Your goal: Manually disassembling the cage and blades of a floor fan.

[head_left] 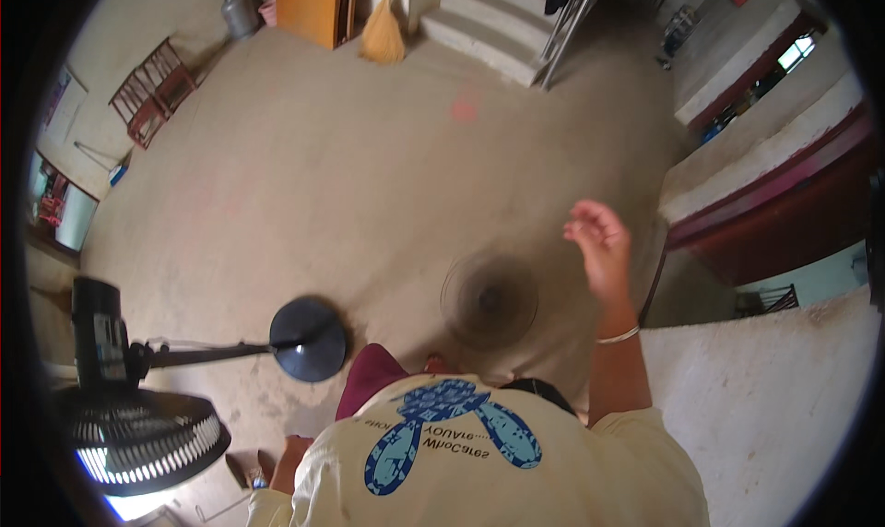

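My right hand (601,247) is raised in front of me, fingers loosely apart and holding nothing; a thin bangle circles the wrist. Just left of it and lower, a round dark disc (489,298) shows as a motion blur over the concrete floor, apart from the hand. Only a small part of my left hand (291,461) shows at my side, beside my cream shirt with its blue print; its fingers are hidden. To my left stands a black pedestal fan with a round base (309,339), a thin pole and a grilled head (138,435).
A straw broom (383,35) leans at the far wall beside a wooden cabinet (313,6). Concrete steps (489,29) with a metal rail rise at the back. A grey gas cylinder (240,9) and a red rack (152,89) stand far left. A rough wall ledge (774,407) is on my right.
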### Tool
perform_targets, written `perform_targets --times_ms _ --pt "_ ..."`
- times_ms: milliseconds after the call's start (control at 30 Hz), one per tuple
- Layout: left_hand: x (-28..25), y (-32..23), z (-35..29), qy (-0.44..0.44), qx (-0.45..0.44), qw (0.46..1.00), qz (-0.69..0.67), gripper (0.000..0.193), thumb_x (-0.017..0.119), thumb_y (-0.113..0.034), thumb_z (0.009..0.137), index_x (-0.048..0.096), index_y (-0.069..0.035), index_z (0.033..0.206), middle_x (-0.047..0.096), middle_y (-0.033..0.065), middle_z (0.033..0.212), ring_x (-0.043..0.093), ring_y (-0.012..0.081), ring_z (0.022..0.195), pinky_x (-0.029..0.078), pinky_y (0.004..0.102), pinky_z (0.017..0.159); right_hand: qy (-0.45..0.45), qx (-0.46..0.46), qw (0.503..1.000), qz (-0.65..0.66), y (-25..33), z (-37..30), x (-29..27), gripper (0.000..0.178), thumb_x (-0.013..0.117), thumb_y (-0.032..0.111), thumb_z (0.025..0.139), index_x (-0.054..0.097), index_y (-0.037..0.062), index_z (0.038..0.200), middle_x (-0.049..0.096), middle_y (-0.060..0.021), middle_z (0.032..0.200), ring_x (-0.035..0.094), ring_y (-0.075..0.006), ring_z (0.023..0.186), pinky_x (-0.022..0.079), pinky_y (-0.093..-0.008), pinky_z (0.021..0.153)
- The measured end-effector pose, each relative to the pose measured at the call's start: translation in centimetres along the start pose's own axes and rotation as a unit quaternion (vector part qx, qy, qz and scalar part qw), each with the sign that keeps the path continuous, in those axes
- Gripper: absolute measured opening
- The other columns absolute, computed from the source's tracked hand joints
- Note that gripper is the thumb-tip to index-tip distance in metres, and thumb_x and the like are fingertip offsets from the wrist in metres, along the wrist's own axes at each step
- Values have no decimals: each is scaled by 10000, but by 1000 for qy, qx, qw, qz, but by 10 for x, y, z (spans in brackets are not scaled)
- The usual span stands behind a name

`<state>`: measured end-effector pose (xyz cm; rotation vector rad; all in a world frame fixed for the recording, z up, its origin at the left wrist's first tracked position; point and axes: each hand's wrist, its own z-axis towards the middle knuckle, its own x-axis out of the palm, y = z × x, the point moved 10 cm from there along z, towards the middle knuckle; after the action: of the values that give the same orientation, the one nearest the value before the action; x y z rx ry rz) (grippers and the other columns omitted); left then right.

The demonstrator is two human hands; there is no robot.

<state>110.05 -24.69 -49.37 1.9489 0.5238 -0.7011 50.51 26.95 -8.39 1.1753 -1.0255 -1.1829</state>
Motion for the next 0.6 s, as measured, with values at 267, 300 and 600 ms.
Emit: perform_targets --times_ms 267,300,600 --pt "-75 -148 74 103 -170 966 -168 344 718 -122 559 659 2 875 641 171 921 618 285 891 488 361 745 89 -71 979 -168 -17 140 61 161 554 66 835 547 -21 970 582 -90 945 578 -109 742 488 -236 696" --pt "-96 -166 90 89 -154 972 -151 281 692 -105 578 662 3 836 647 157 871 626 269 863 491 353 732 87 -74 979 -170 -22 162 59 161 554 66 835 547 -21 970 582 -90 945 578 -109 742 488 -236 696" --pt "-468 -355 259 -23 410 886 214 249 701 -146 645 673 -186 889 647 11 982 617 186 929 512 322 713 38 103 849 -516 -195 273 -108 163 581 116 711 665 59 838 617 -136 979 567 -313 927 436 -385 846"
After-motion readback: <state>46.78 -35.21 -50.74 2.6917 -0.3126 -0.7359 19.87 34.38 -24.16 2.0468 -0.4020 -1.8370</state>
